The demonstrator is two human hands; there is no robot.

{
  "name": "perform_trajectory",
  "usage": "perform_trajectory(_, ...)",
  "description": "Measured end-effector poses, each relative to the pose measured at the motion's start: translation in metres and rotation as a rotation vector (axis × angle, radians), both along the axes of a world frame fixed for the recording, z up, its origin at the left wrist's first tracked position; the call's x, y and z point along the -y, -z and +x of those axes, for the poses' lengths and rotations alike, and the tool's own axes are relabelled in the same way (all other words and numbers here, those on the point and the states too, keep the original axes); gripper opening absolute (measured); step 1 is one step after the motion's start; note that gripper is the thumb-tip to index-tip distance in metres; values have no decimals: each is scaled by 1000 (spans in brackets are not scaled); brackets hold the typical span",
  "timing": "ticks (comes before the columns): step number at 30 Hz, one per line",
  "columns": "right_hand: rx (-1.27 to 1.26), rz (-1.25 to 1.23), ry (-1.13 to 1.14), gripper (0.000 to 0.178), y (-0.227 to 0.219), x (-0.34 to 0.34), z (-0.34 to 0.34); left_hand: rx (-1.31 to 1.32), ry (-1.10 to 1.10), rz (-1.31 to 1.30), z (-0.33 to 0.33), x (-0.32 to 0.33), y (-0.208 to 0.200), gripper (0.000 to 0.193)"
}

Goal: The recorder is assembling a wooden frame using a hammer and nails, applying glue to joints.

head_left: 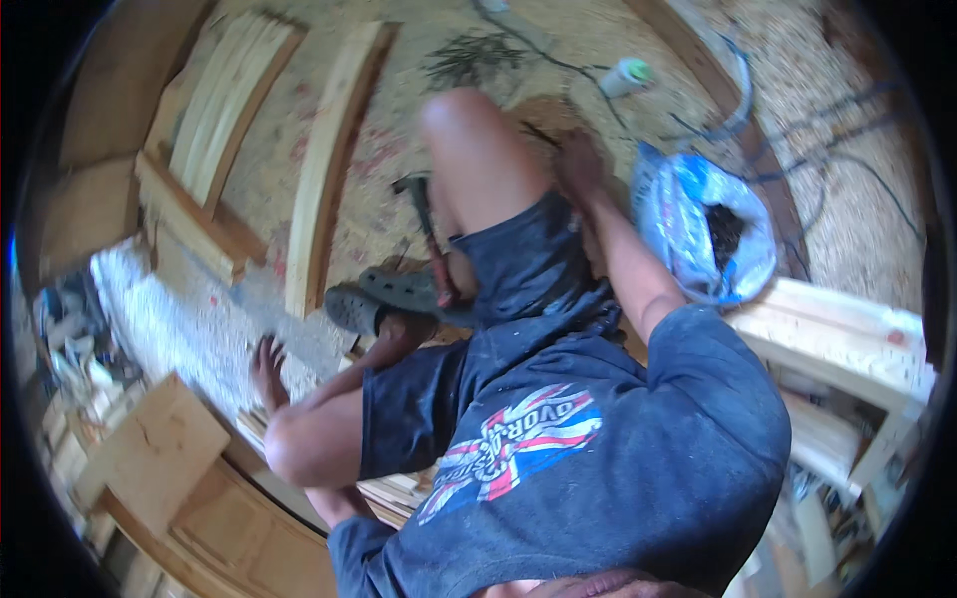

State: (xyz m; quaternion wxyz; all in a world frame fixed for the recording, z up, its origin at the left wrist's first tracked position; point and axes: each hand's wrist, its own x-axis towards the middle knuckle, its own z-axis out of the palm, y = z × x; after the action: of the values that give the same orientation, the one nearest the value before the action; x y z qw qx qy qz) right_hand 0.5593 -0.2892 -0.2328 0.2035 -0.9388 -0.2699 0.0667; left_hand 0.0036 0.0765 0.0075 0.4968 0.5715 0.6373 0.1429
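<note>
My left hand (pixel 267 373) reaches out past my bent left knee with its fingers spread, over a pale grey surface; whether it touches that surface I cannot tell. My right hand (pixel 580 167) is low beyond my right thigh, its fingers closed around one end of a thin dark rod (pixel 539 132), too blurred to name further. A hammer (pixel 427 224) with a dark head and red handle leans beside my right shin. Ahead lies a loose pile of dark nails (pixel 475 57). Right of my right forearm stands an open blue-and-white plastic bag (pixel 663 204) with dark contents.
Wooden boards (pixel 334 169) lie at the far left, with a stacked bundle (pixel 231 105) beside them. A white bottle with a green cap (pixel 626 78) is at the far right near dark cables (pixel 738 120). Wooden frames (pixel 837 329) stand at right, a panelled wooden piece (pixel 239 528) at near left.
</note>
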Motion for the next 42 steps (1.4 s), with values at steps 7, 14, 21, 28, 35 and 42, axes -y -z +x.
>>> perform_trajectory(7, -147, 89, -86, 29, -26, -7, 39, 175, 608, -85, 145, 15, 80, 48)
perform_trajectory(14, 41, 159, 132, 21, -101, 34, 33, 362, 906, -33, 262, 13, 87, 59)
perform_trajectory(21, 225, 232, 13, 24, -139, 11, 21, 411, 585, 4, 167, 8, 115, 57)
perform_trajectory(28, 125, 72, -40, 38, -67, -2, 43, 269, 132, 96, 66, 109, 113, 34)
perform_trajectory(35, -145, -66, -85, 22, -4, -24, 38, -201, 1261, 917, 135, 163, 178, 18)
perform_trajectory(42, -82, -82, -11, 25, -2, -40, 32, -298, 1237, 592, 149, 168, 139, 15)
